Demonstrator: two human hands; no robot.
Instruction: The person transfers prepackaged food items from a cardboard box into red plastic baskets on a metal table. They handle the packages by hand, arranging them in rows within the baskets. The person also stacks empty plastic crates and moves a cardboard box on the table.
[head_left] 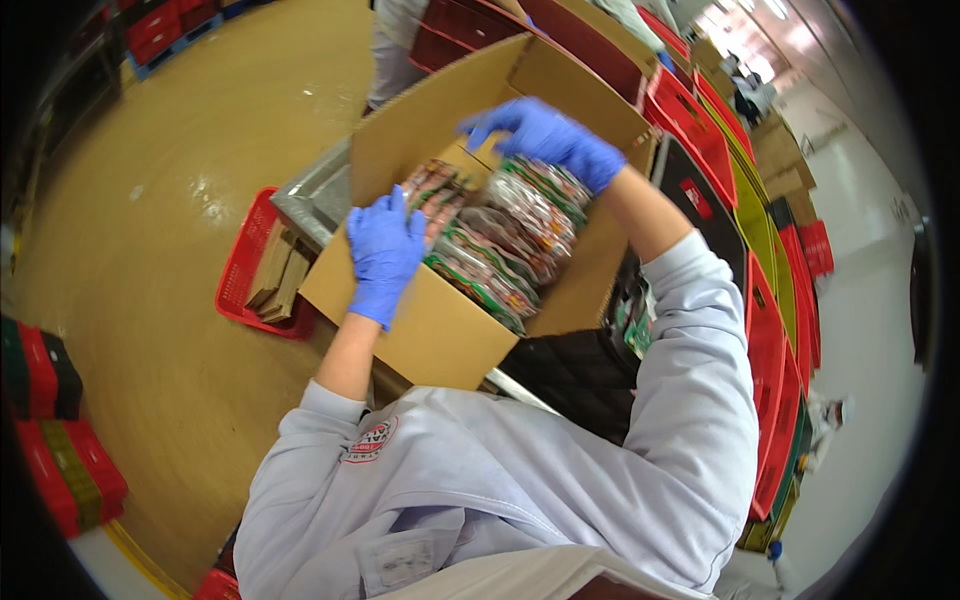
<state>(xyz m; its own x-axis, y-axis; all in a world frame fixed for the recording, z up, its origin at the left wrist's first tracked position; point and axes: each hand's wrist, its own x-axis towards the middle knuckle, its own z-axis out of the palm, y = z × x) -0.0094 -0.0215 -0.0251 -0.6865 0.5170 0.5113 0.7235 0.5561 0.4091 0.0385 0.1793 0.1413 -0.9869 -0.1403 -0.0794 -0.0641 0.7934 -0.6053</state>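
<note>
The packets (540,225) over here gleam in crinkled plastic; the box (420,330) is matt cardboard, the gloves (385,250) look smooth and rubbery, the coat (480,475) matt cloth, the table (312,195) shiny metal, the floor (220,130) glossy.

Brown cardboard box (430,335): open at top. Clear plastic packets (505,240), green-edged, reddish-brown contents: lying close together inside the box.
</note>
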